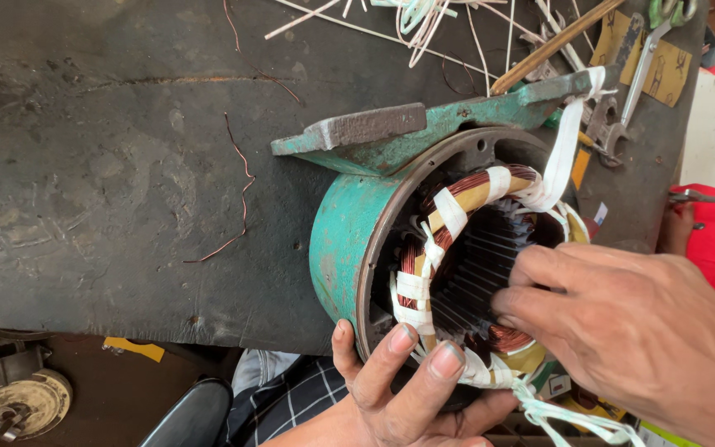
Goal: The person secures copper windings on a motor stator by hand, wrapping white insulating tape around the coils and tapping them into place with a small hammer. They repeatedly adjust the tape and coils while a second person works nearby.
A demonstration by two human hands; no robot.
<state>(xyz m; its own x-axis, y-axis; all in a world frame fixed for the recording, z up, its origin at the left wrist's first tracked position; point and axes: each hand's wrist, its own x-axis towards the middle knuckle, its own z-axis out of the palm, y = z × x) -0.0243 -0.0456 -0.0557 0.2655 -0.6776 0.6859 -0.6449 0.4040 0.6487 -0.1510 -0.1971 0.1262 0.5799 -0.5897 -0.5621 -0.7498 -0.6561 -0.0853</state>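
Centrally, a dark scarred tabletop carried a green motor stator housing lying on its side at the near edge. Its copper winding was bound with white tape. The right hand reached into the bore, fingers curled against the coil; the left hand gripped the housing's lower rim.

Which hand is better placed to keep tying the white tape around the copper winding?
Probably the right hand: its fingertips already rest on the copper winding inside the green metal stator housing. The left hand is busy supporting the housing rim from below.
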